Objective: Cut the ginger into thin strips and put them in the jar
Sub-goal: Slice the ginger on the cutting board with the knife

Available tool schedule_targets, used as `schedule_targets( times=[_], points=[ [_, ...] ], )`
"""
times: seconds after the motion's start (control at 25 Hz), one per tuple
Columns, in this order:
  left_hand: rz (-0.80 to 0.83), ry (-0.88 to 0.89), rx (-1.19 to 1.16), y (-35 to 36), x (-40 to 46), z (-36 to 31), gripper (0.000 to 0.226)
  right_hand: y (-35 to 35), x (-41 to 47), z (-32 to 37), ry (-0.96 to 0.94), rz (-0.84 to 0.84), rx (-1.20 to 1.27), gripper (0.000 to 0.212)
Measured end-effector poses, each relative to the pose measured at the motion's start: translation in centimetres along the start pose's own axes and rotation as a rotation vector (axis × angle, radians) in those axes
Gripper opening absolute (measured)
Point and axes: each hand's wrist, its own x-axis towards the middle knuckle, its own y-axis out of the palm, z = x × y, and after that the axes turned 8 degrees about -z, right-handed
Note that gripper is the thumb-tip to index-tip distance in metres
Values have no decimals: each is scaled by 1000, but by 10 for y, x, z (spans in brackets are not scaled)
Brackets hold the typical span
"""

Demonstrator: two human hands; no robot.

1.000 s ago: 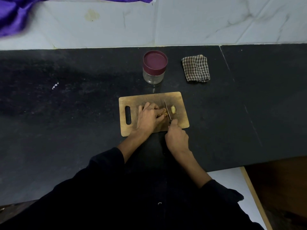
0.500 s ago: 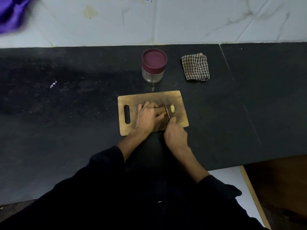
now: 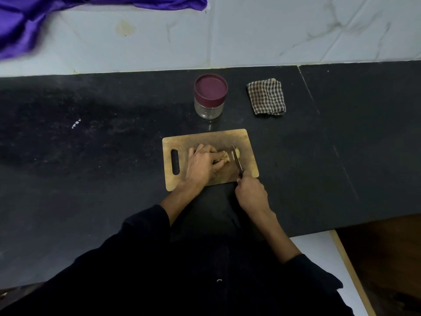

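- Compared with one second ago, almost nothing on the rectangular wooden cutting board [image 3: 205,139] has moved: the left hand [image 3: 200,165] presses the same place and the thin metal knife [image 3: 237,160] stands at the same cut line, only the right hand [image 3: 251,193] seems drawn a little nearer to the body.
- I judge from this that the slicing is in a slow stroke and the task is at an early stage; only one small pale cut piece [image 3: 237,153] lies to the right of the blade.
- The knobby beige piece of ginger [image 3: 224,156] lies near the middle of the board, mostly hidden under the left hand, whose curled fingers hold it down.
- Its long axis goes left to right, about parallel to the long edge of the board, and its free end points right, toward the blade.
- The knife crosses this axis, tip away from the person, the handle gripped in the right hand.
- The small glass jar with the dark red lid [image 3: 210,96] stands on the black stone counter [image 3: 91,133] behind the board, lid on, so no strips are inside yet.
- A folded checked cloth [image 3: 266,96] lies beside the jar, to the right.
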Motion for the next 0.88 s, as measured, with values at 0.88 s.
schedule_targets(
  times=[0.88],
  points=[
    [-3,15,14,2,0,0,33,12,-4,17,-94,-56,-129,9]
  ],
)
